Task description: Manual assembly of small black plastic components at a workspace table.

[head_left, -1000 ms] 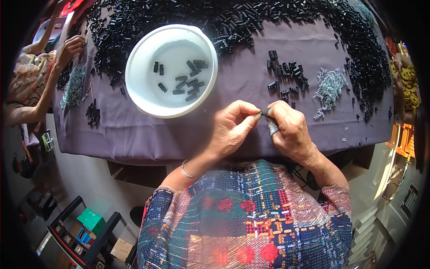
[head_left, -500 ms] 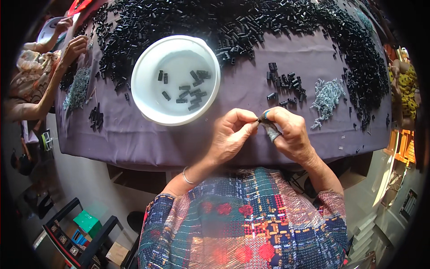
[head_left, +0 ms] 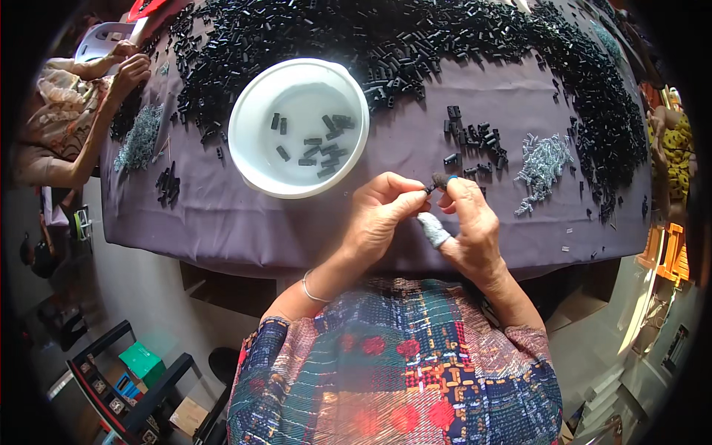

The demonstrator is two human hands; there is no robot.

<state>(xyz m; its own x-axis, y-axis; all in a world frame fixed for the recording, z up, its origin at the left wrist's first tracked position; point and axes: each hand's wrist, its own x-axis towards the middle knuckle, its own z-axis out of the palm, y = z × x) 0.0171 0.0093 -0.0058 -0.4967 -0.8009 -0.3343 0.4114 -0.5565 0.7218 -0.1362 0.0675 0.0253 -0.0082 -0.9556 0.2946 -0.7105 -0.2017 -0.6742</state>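
Observation:
My left hand point(head_left: 376, 215) pinches a small black plastic piece point(head_left: 428, 190) between thumb and index finger, above the cloth's near side. Close against it on the right is my right hand point(head_left: 475, 230). Its index finger wears a dark cover with a blue band, and its thumb has a grey wrap. That thumb stands apart from the index fingertip, which is beside the black piece. Beyond my hands lies a small group of black plastic pieces point(head_left: 475, 138), with a pile of small clear-grey parts point(head_left: 544, 163) to its right. A white round tub point(head_left: 245, 159) at the left holds several black pieces.
A large heap of black pieces point(head_left: 297, 33) spreads across the far side and right of the purple cloth point(head_left: 297, 230). At the left, another person's hands point(head_left: 132, 68) work near a second clear-grey pile point(head_left: 139, 139). Someone in yellow point(head_left: 676, 152) is at the right edge.
My right thumb has moved away from the index finger, and the right hand has opened slightly. My left hand keeps its pinch. The whole view has shifted a little.

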